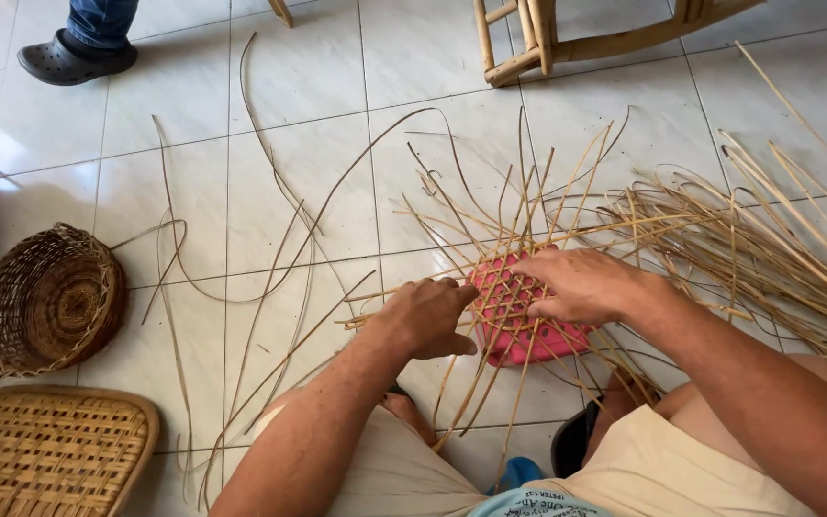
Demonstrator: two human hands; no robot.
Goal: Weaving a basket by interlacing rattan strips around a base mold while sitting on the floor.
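- The floor (289,96) is pale glossy tile with thin grey grout lines, and it carries everything in view; no bench shows.
- At the top edge stand the legs of a wooden chair (528,43), and at the top left another person's dark clog (69,59) under a blue trouser leg.
- A loose bundle of pale cane strips (768,239) fans across the right side of the floor, with a few long single strips (270,278) curling away to the left.
- At the bottom left lies a flat woven cane panel (45,455) in a curved wooden frame; just above it sits a finished round wicker basket (50,302) tipped on its side.
- The woven base (519,287) lies on the floor in front of the seated person's knees, laid over a pink plastic form (528,335). By my judgement the work is early: only a small open lattice is crossed at the centre, the spokes stick out loose all round, and no sides have risen.
- The left hand (428,321) is curled, its fingers pressed down on strips at the lattice's left edge.
- The right hand (576,285) lies flat with fingers together on the lattice, holding the crossings; I cannot tell whether it pinches a strip.
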